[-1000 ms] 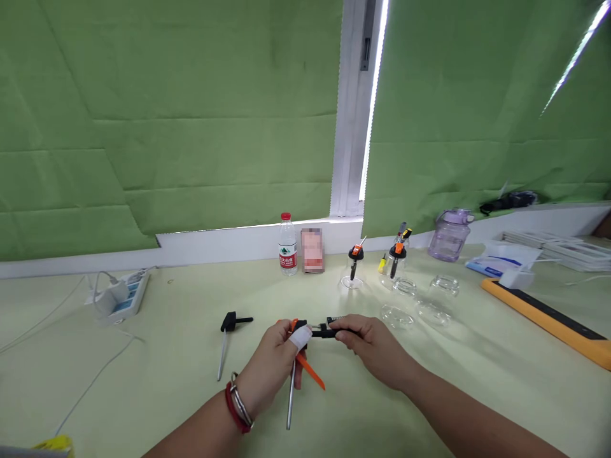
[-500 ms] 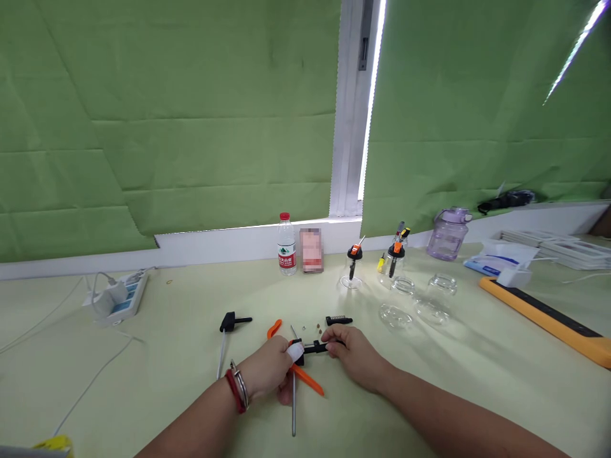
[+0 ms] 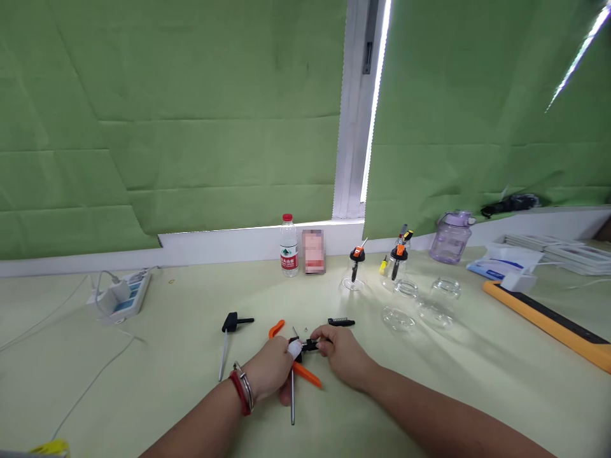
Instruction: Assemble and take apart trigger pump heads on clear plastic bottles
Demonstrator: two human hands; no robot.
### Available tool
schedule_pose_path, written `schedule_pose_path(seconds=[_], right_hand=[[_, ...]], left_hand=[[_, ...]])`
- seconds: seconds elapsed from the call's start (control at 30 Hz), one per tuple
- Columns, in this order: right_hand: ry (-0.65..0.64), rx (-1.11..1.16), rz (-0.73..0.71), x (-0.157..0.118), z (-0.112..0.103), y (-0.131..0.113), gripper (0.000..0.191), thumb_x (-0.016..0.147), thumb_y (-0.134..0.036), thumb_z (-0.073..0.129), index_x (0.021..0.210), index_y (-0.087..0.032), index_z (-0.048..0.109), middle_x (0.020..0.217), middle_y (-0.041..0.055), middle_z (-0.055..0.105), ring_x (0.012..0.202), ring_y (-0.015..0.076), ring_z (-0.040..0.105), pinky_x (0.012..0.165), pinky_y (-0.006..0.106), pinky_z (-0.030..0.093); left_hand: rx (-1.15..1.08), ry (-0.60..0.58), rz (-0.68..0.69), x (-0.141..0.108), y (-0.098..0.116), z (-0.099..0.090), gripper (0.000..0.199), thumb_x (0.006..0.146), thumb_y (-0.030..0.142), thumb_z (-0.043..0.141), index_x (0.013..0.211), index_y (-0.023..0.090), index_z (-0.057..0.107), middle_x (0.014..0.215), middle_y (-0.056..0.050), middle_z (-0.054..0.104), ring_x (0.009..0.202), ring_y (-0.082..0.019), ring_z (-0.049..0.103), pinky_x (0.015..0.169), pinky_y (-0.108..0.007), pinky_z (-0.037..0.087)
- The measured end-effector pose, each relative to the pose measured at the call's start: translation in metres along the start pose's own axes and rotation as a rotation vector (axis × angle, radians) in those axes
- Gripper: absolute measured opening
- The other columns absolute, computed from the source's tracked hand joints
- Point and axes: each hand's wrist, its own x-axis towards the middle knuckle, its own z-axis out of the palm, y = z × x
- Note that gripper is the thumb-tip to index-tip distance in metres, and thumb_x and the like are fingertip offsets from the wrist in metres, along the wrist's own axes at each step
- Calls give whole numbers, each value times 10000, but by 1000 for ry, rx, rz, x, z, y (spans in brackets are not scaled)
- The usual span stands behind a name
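My left hand (image 3: pixel 273 366) is closed round a black-and-orange hand tool (image 3: pixel 308 374), its thumb pressed on the black body. Orange arms stick out above and below the fist, and a metal rod (image 3: pixel 293 401) points toward me. At the tool's right side my right hand (image 3: pixel 347 355) pinches the end of a slim black part (image 3: pixel 310 344) that meets the body. The fingertips partly cover that part. Left of the hands lies a black angled piece (image 3: pixel 231 322) with a short peg and a metal rod. Just beyond them are a tiny loose piece (image 3: pixel 306 329) and a black bit holder (image 3: pixel 341 322).
A water bottle (image 3: pixel 289 248) and a pink box (image 3: pixel 314 252) stand by the wall. Clear jars (image 3: pixel 442 302) and a purple jug (image 3: pixel 451 238) are at right, near an orange-and-black bar (image 3: pixel 548 324). A power strip (image 3: pixel 131 296) with cables lies left.
My right hand has moved slightly left, closer to the tool's body, bringing the slim black part with it. The small brownish bits beside its fingers are now covered. The view has shifted slightly.
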Motion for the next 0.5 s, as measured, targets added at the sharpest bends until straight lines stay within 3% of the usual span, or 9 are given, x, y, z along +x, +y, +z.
schedule_pose_path(seconds=[0.13, 0.27, 0.5], right_hand=[[-5, 32, -39, -1, -3, -1, 190, 784, -98, 451, 918, -213, 523, 625, -44, 497, 595, 125, 460, 596, 237, 365], [-16, 4, -33, 0, -4, -2, 135, 787, -110, 456, 843, -207, 531, 638, -36, 506, 603, 124, 466, 600, 236, 364], [-13, -17, -46, -1, -5, -3, 146, 786, -118, 460, 870, -212, 533, 642, -35, 511, 618, 132, 478, 611, 240, 368]], left_hand=[[-19, -2, 2, -2, 2, 0, 402, 879, 484, 300, 579, 230, 385, 355, 6, 505, 385, -167, 501, 522, -309, 412], [-28, -4, -3, -5, 5, 0, 400, 881, 488, 302, 590, 229, 394, 346, 14, 495, 374, -168, 491, 530, -313, 414], [-10, -4, 12, -7, 8, 0, 445, 879, 473, 294, 523, 225, 396, 348, 3, 488, 367, -162, 469, 528, -320, 412]])
